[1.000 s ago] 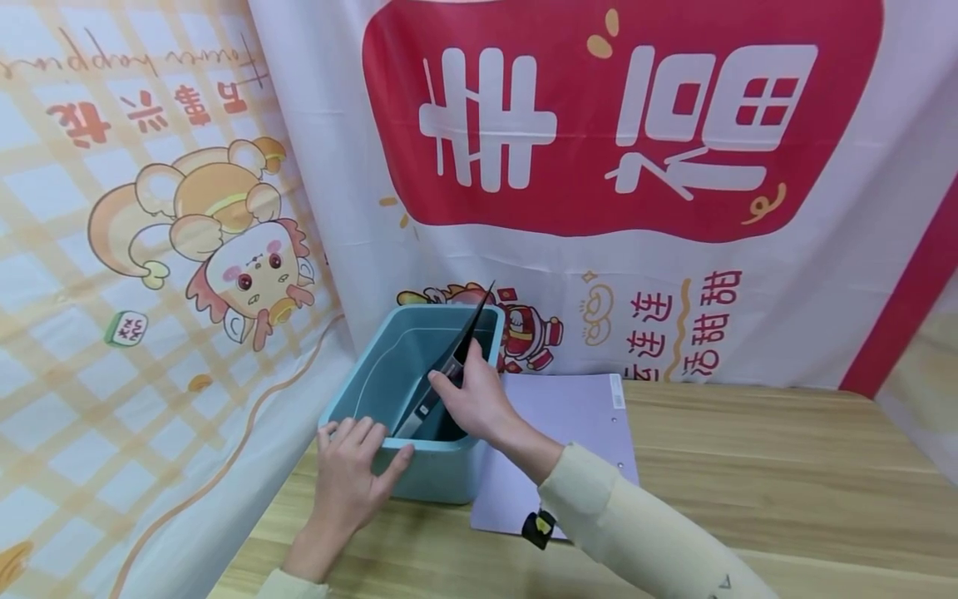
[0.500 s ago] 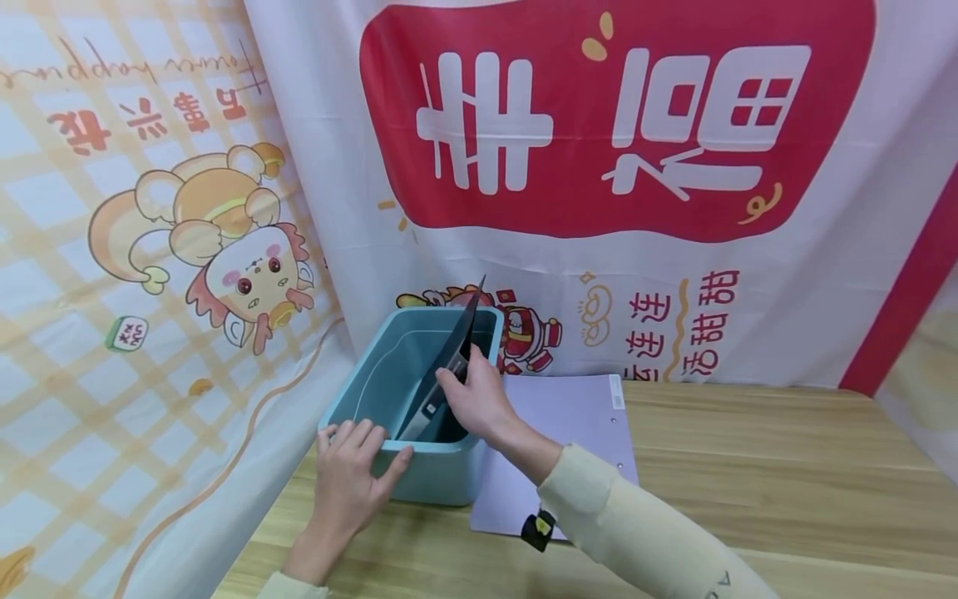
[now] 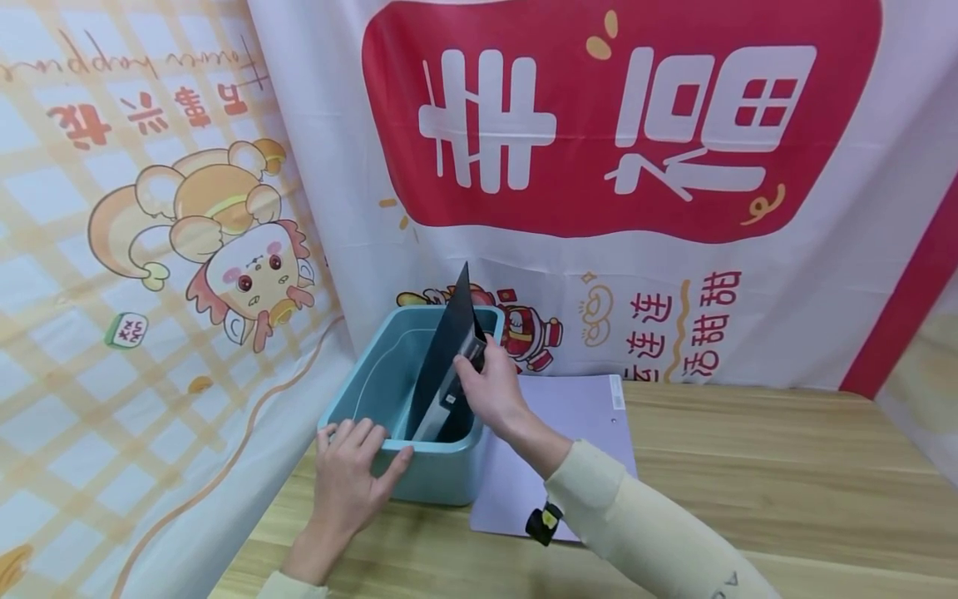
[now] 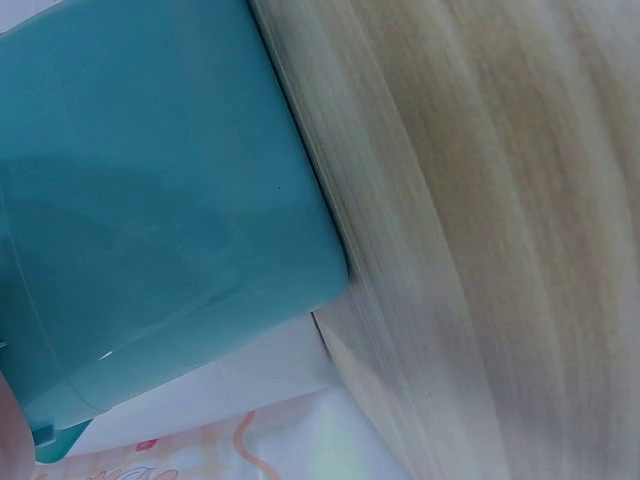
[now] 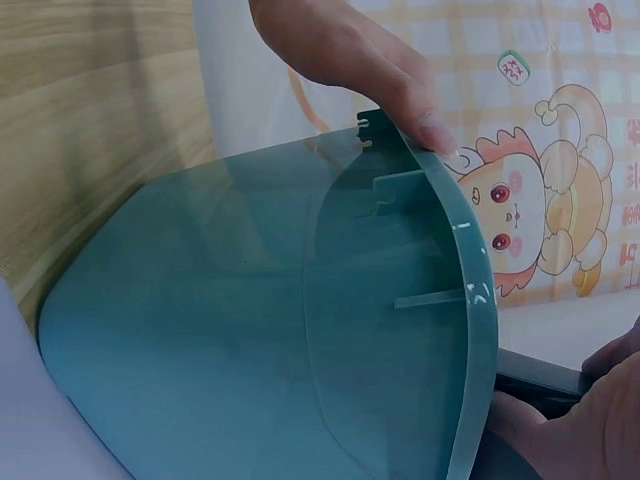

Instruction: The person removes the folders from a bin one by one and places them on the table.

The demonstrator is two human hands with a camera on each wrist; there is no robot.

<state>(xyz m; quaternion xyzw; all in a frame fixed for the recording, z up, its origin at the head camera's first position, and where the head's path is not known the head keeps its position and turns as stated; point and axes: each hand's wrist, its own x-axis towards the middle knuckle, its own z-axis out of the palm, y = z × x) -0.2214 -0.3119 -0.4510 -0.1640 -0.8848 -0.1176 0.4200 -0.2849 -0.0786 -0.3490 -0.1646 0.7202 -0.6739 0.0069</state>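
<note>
1. Head view: right hand (image 3: 490, 387) clamped by fingers and thumb on a thin black flat board with a metal clip (image 3: 447, 358), standing tilted inside the teal rectangular plastic bin (image 3: 430, 474), upper corner well above the rim. Left hand (image 3: 352, 466) resting on the bin's near rim, fingers straight and slightly apart, thumb against the outer wall. Bin on the light wooden table (image 3: 748, 482), touching a pale lilac flat folder (image 3: 576, 416) lying beside it.
2. Left wrist view: only the bin's teal outer wall (image 4: 160, 220) and the table grain (image 4: 500, 250) (fingers out of shot, so cannot tell from here).
3. Right wrist view: bin interior (image 5: 250, 330), left hand's fingertips (image 5: 425, 120) hooked over the rim; a dark edge of the board (image 5: 535, 375) by the right hand's knuckles.
4. Step in hand, as a judgement: handling the board at the bin's mouth, bin steadied. Next move calling for a firm pinch and clearance from the rim.
</note>
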